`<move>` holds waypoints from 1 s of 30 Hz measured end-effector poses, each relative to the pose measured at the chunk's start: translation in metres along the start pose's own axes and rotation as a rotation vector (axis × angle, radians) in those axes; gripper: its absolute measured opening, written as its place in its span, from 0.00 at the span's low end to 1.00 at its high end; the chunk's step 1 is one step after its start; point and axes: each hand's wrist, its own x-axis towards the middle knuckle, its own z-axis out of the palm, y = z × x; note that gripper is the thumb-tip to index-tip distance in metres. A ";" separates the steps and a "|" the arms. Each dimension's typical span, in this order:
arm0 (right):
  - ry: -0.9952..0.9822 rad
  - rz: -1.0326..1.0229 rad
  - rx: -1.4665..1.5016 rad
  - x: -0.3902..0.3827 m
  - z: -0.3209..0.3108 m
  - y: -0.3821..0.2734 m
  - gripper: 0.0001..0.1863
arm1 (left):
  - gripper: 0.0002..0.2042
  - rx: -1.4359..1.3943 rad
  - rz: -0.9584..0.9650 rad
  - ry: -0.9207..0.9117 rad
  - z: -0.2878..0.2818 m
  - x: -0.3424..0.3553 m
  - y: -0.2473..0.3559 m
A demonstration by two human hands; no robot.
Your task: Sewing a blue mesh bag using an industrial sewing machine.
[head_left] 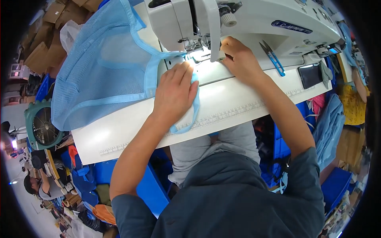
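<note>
A light blue mesh garment (pixel 107 59) with a smooth blue edging spreads over the left of the sewing table, its edging running to the lit needle area of a white sewing machine (pixel 254 23). My left hand (pixel 174 89) lies flat just in front of the needle, fingers stretched out over the blue material. From under it a blue strap (pixel 195 113) loops toward the table's front edge. Beside the machine head, right of the needle, my right hand (pixel 240 59) has bent fingers drawn together. Their tips are partly behind a white machine part, which hides what they grip.
Blue-handled thread snips (pixel 276 61) and a dark phone (pixel 310 75) lie on the right of the table (pixel 119 139). A green fan (pixel 43 125) stands at the left. Blue bins (pixel 337 186) and cloth piles surround the table; another person (pixel 41 186) sits at far left.
</note>
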 end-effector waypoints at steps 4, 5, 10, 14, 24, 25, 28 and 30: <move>0.005 0.005 0.052 0.002 -0.002 0.005 0.10 | 0.17 0.065 0.049 -0.056 -0.002 0.002 0.002; -0.001 0.018 0.080 0.004 -0.001 0.001 0.10 | 0.16 0.083 0.056 -0.074 -0.007 0.001 0.003; 0.127 -0.147 -0.081 -0.034 0.000 -0.050 0.16 | 0.14 0.129 0.147 -0.134 -0.062 -0.009 -0.023; -0.049 -0.403 0.071 -0.064 0.012 -0.132 0.19 | 0.15 0.355 -0.240 -0.135 -0.120 -0.016 -0.053; -0.250 -0.252 -0.033 -0.058 0.029 -0.188 0.11 | 0.13 0.521 -0.169 -0.189 -0.206 -0.141 -0.137; -0.359 -0.105 -0.029 -0.048 0.015 -0.196 0.12 | 0.09 0.585 -0.149 0.008 -0.215 -0.131 -0.138; -0.464 0.024 -0.040 -0.048 0.006 -0.187 0.19 | 0.06 0.557 -0.056 -0.034 -0.245 -0.051 -0.098; -0.557 -0.057 0.324 -0.056 0.002 -0.190 0.22 | 0.06 0.645 -0.021 -0.125 -0.268 -0.005 -0.079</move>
